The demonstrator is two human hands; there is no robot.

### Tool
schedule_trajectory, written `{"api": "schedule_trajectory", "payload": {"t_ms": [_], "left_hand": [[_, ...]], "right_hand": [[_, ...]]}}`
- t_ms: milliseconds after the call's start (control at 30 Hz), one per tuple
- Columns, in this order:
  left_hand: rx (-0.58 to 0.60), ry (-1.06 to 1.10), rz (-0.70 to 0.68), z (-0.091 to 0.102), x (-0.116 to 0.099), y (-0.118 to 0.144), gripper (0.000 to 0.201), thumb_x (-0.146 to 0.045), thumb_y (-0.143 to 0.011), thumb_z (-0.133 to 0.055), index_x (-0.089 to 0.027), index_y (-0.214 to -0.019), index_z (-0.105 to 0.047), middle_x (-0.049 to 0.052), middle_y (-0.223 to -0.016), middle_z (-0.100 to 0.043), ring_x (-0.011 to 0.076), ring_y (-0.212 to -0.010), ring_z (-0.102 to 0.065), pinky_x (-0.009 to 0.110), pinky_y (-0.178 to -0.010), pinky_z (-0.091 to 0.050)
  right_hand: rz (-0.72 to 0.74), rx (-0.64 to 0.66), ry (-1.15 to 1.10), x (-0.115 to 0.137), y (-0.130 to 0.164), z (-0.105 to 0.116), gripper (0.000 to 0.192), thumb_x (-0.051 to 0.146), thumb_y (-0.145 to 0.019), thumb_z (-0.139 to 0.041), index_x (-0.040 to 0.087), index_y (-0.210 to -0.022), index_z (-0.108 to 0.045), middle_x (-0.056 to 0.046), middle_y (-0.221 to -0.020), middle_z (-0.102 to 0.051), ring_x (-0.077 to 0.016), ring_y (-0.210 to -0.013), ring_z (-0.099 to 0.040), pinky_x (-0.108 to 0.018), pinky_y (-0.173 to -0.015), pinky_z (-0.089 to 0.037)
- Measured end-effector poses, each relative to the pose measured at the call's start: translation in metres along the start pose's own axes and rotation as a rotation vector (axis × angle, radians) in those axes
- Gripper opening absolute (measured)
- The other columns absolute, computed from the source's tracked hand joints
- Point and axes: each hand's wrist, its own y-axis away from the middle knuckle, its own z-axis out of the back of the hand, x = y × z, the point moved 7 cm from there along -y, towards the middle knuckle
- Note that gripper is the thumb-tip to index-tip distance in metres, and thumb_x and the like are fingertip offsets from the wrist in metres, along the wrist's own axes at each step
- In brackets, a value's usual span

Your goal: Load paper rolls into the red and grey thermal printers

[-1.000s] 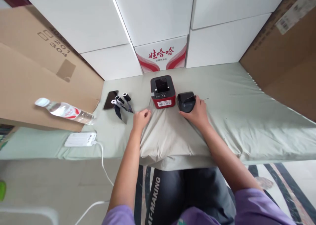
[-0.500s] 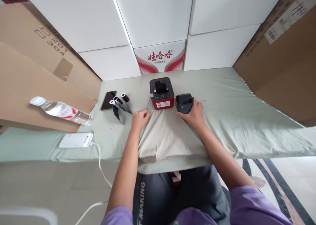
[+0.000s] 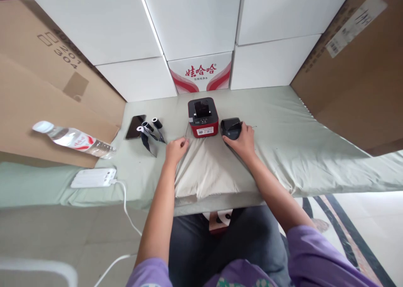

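Observation:
My right hand (image 3: 244,142) is wrapped round the right and front sides of a small black box-shaped device (image 3: 231,128) with a raised flap on top. A thin dark strand sticks out to the right of these fingers. Curled closed on the cloth, my left hand (image 3: 176,150) lies just left of the front of a red and black printer (image 3: 203,117). A small dark spot shows at its fingers; whether it holds anything is hidden. The printer stands upright between my hands, its white label facing me. Left of my left hand are several small black-and-white rolls (image 3: 147,129) with dark tails unwound.
A phone (image 3: 135,126) lies behind the rolls. Further left are a water bottle (image 3: 75,139) on its side and a white power bank (image 3: 93,178) with a cable. White boxes (image 3: 200,73) line the back; cardboard cartons (image 3: 355,81) flank the green cloth (image 3: 267,106).
The whole view has shifted slightly. My right hand stays on the black device, and my left hand stays closed beside the printer.

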Motion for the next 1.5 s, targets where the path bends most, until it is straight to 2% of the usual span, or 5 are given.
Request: {"api": "schedule_trajectory", "payload": {"t_ms": [200, 367, 600, 1233, 1500], "left_hand": [[-0.037, 0.062, -0.110, 0.005, -0.017, 0.012, 0.031, -0.037, -0.100, -0.050, -0.020, -0.078, -0.066, 0.002, -0.072, -0.067, 0.0153, -0.070, -0.057, 0.026, -0.066, -0.034], [0.069, 0.281, -0.318, -0.009, -0.081, 0.020, 0.031, -0.033, -0.101, -0.050, -0.021, -0.114, -0.075, 0.006, -0.104, -0.078, 0.0168, -0.088, -0.069, 0.026, -0.084, -0.049], [0.273, 0.201, -0.239, -0.054, -0.150, -0.001, 0.064, -0.020, -0.099, -0.044, -0.017, -0.163, -0.037, 0.013, -0.131, -0.072, 0.0275, -0.115, -0.070, 0.036, -0.098, -0.053], [0.245, 0.043, -0.191, -0.062, -0.152, -0.006, 0.065, -0.025, -0.101, -0.046, -0.024, -0.165, -0.034, 0.011, -0.124, -0.076, 0.0284, -0.110, -0.073, 0.037, -0.095, -0.055], [0.206, 0.118, -0.152, -0.054, -0.149, -0.004, 0.056, -0.025, -0.102, -0.047, -0.027, -0.158, -0.048, 0.010, -0.116, -0.078, 0.0269, -0.108, -0.074, 0.036, -0.097, -0.055]], "right_hand": [[0.006, -0.025, -0.004, -0.002, -0.003, -0.001, 0.092, 0.058, -0.069, -0.077, 0.009, -0.142, -0.047, -0.022, -0.128, -0.056, -0.0399, -0.122, -0.049, -0.054, -0.107, -0.044], [0.025, -0.035, -0.014, -0.006, -0.005, -0.004, 0.087, 0.061, -0.069, -0.077, 0.011, -0.137, -0.051, -0.021, -0.123, -0.059, -0.0392, -0.119, -0.053, -0.055, -0.105, -0.046], [0.082, -0.075, -0.049, -0.009, -0.009, -0.006, 0.075, 0.059, -0.072, -0.075, 0.015, -0.129, -0.055, -0.019, -0.117, -0.062, -0.0389, -0.115, -0.056, -0.056, -0.100, -0.049], [0.083, -0.043, -0.229, -0.005, -0.014, -0.004, 0.084, 0.058, -0.073, -0.075, 0.015, -0.141, -0.050, -0.022, -0.139, -0.063, -0.0398, -0.131, -0.060, -0.057, -0.109, -0.049], [0.090, -0.060, -0.253, -0.002, -0.012, -0.002, 0.079, 0.058, -0.074, -0.074, 0.015, -0.137, -0.054, -0.021, -0.137, -0.065, -0.0385, -0.128, -0.062, -0.054, -0.109, -0.050]]}}
